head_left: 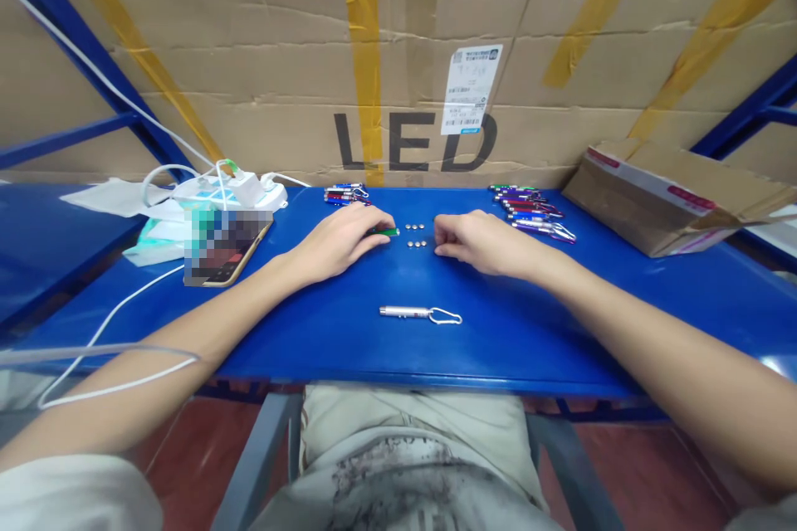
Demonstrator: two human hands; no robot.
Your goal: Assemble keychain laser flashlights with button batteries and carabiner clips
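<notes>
My left hand (341,241) lies on the blue table (349,340) with its fingers closed round a small green keychain flashlight (387,231), whose tip sticks out to the right. My right hand (479,242) rests palm down opposite it, fingers curled on the table; whether it holds anything is hidden. Between the two hands lie several small silver button batteries (417,236) in two short rows. A silver keychain flashlight (418,314) with a carabiner clip lies nearer to me, apart from both hands.
Coloured keychain flashlights lie in a pile at the back centre (344,195) and another at the back right (532,212). A phone (225,249), a power strip (233,191) and white cables sit left. An open cardboard box (672,195) stands right. A cardboard wall rises behind.
</notes>
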